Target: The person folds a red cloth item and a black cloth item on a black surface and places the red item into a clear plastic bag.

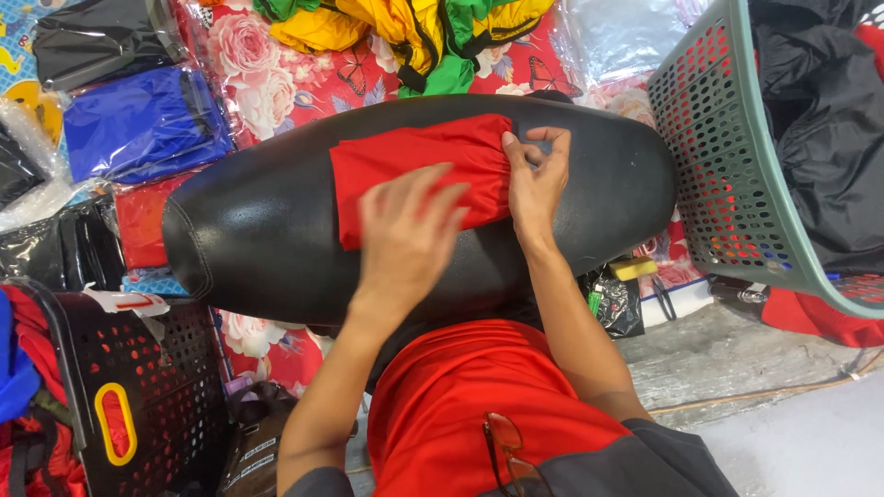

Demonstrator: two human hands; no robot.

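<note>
**Partly folded, red cloth on the black seat**

Apparently mid-fold: left hand [405, 235] lies flat, unclenched, pressing the red fabric piece [419, 179] at the middle of the black padded seat [267, 230]; right hand [534, 179] pinches its gathered right end. Green basket [714, 147] stands right.

A long, rounded black vinyl cushion [258, 230] serves as the work surface, w/ a folded red nylon cloth [414, 170] lying flat across its middle. Both hands rest on it: left hand [405, 239] palm-down on the cloth's near edge, right hand [537, 179] pinching its right end. Red floral-print sheet [267, 64] spreads behind the cushion.
</note>
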